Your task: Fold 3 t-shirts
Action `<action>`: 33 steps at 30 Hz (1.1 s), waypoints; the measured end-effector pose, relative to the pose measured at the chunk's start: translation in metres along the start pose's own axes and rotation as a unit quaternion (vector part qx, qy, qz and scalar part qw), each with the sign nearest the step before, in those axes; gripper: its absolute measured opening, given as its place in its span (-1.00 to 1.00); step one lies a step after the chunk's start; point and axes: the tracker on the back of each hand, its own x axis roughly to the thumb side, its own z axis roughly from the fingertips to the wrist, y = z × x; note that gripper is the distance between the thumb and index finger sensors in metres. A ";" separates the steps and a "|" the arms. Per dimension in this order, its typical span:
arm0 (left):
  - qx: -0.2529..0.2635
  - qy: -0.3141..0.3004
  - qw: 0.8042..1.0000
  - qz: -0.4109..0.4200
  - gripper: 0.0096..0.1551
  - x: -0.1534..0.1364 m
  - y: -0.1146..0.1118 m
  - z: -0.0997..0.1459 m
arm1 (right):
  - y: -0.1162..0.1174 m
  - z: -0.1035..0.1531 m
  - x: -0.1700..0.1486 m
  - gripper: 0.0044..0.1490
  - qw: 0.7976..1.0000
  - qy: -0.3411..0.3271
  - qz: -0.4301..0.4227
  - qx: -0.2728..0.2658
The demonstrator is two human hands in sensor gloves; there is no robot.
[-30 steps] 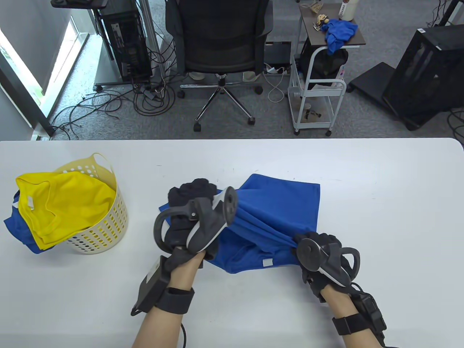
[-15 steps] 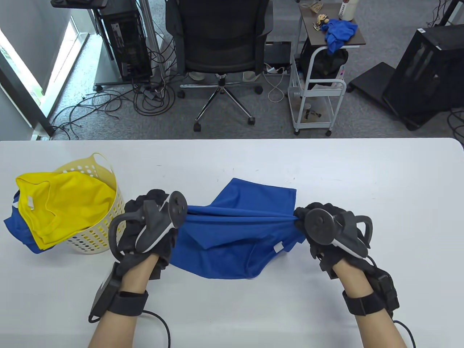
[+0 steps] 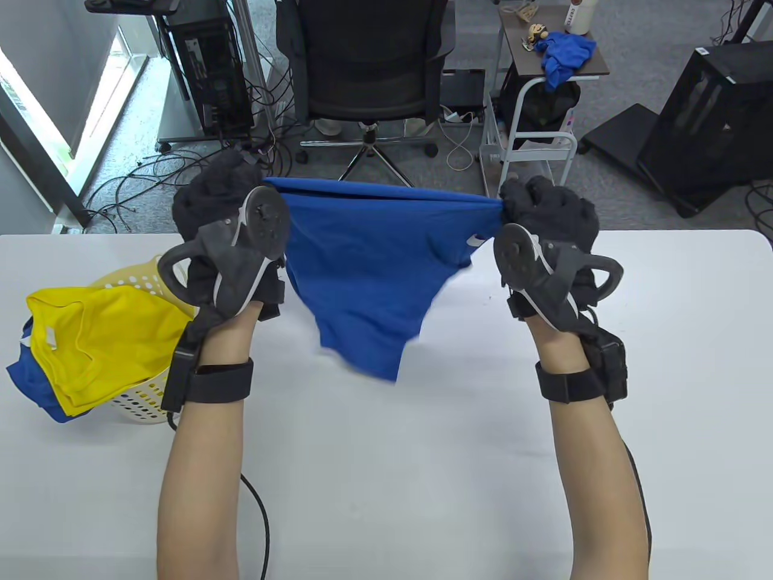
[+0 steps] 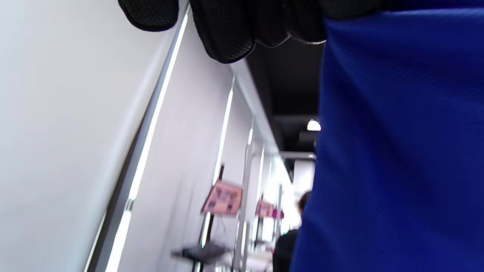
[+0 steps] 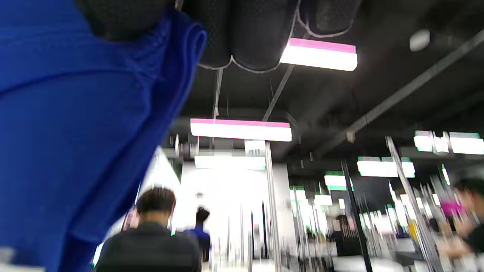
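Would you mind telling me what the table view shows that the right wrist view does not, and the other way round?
Only the table view shows the left hand, the white table, the yellow basket with a yellow t-shirt draped over it, and how the blue t-shirt hangs stretched between both raised hands. Only the right wrist view shows ceiling lights and blurred people in the room beyond. Both show the right hand gripping one end of the blue t-shirt.
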 end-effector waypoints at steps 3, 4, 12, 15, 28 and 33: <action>-0.022 -0.024 0.999 0.026 -0.59 -0.009 -0.011 0.030 | -0.007 0.022 -0.006 -0.49 0.997 -0.067 0.010 -0.030; -0.042 -0.027 0.999 0.018 -0.59 -0.011 -0.023 0.039 | -0.002 0.030 -0.007 -0.49 0.997 -0.074 0.026 -0.011; -0.378 -0.147 0.890 -0.209 -0.59 -0.010 -0.192 0.181 | 0.121 0.177 -0.006 -0.50 0.900 -0.207 0.095 0.372; -0.404 -0.175 0.867 -0.236 -0.58 -0.013 -0.196 0.205 | 0.129 0.207 -0.008 -0.50 0.870 -0.237 0.115 0.416; -0.361 -0.152 0.908 -0.148 -0.57 -0.042 -0.058 0.194 | -0.005 0.168 -0.016 -0.50 0.885 -0.238 0.091 0.389; -0.339 -0.132 0.925 -0.107 -0.57 -0.044 -0.018 0.173 | -0.047 0.137 -0.016 -0.50 0.900 -0.219 0.085 0.366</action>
